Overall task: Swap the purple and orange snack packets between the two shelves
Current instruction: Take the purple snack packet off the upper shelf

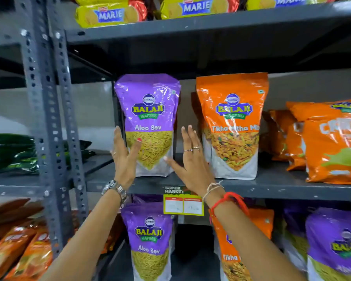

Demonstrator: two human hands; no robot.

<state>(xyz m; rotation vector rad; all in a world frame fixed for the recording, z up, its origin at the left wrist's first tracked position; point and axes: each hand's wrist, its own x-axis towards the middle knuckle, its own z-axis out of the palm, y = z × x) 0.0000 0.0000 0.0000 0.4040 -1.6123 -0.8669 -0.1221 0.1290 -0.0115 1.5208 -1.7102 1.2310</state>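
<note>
bright, even | glare on packets | edges blurred, bowed

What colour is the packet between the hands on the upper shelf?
Purple, with a white base and a clear window showing yellow sev: the Aloo Sev packet, seen in the head view.

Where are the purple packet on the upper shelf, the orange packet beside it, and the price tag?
Purple packet (148, 110): head view, on its logo.
Orange packet (233, 109): head view, on its logo.
Price tag (183, 205): head view, on its white middle, at the shelf edge.
</note>
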